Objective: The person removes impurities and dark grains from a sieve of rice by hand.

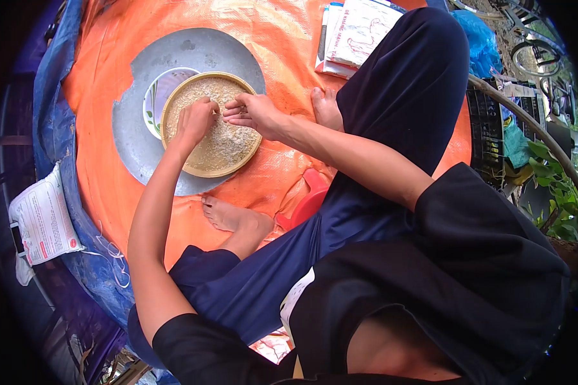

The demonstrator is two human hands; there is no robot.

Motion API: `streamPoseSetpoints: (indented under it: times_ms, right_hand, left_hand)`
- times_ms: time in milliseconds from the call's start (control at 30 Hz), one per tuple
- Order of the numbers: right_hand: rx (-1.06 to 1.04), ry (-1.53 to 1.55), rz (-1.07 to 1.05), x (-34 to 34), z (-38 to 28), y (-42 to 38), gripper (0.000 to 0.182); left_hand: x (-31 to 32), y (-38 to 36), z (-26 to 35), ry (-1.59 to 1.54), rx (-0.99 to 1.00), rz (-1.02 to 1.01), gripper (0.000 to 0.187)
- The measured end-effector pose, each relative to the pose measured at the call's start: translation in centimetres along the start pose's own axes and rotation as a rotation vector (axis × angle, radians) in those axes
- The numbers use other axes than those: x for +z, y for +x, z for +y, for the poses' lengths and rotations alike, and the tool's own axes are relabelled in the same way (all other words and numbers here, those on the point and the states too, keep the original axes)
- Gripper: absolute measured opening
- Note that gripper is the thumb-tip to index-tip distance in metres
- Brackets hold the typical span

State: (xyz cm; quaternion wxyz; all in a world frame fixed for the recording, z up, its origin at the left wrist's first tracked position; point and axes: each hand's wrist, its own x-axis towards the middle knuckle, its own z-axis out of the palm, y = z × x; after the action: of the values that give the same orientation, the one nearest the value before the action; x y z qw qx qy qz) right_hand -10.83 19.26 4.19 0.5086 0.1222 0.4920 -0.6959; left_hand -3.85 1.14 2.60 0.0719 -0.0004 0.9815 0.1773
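A round tan tray (202, 172) holds a layer of pale grain or husks (228, 146). Above its middle, my left hand (198, 120) is closed with the fingertips pinched; a tiny pale bit may show at their tips. My right hand (255, 115) faces it a short gap away, palm turned inward and fingers curled, with small brownish bits apparently in them. The tray partly covers a white dish with green leaf patterns (153, 106). Both rest on a grey round metal sheet (131, 151) with a chipped edge.
An orange tarp (103, 58) covers the ground, with a blue tarp (48, 122) along the left. Printed sacks (359, 35) lie beyond my raised knee. A red plastic stool (308, 202) is between my legs. A white printed bag (45, 218) is at left, a black crate (485, 128) at right.
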Motion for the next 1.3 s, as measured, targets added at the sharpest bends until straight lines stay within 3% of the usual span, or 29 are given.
streamPoseSetpoints:
  times_ms: [200, 800, 1000, 1300]
  right_hand:
    - [0.054, 0.013, -0.033, -0.2, 0.0, 0.3, 0.032]
    - [0.032, -0.105, -0.072, -0.2, -0.1, 0.0, 0.037]
    - [0.040, -0.139, -0.068, -0.1, -0.3, 0.0, 0.040]
    - [0.024, -0.125, -0.082, -0.2, -0.2, 0.0, 0.037]
  left_hand:
    - [1.9, 0.7, -1.5, 0.193, 0.128, 0.019, 0.008]
    - [1.2, -0.9, -1.3, 0.270, 0.238, -0.068, 0.007]
    - [0.6, -0.9, -1.7, 0.236, 0.169, -0.011, 0.007]
    - [0.0, -0.6, -1.9, -0.080, 0.044, 0.132, 0.010]
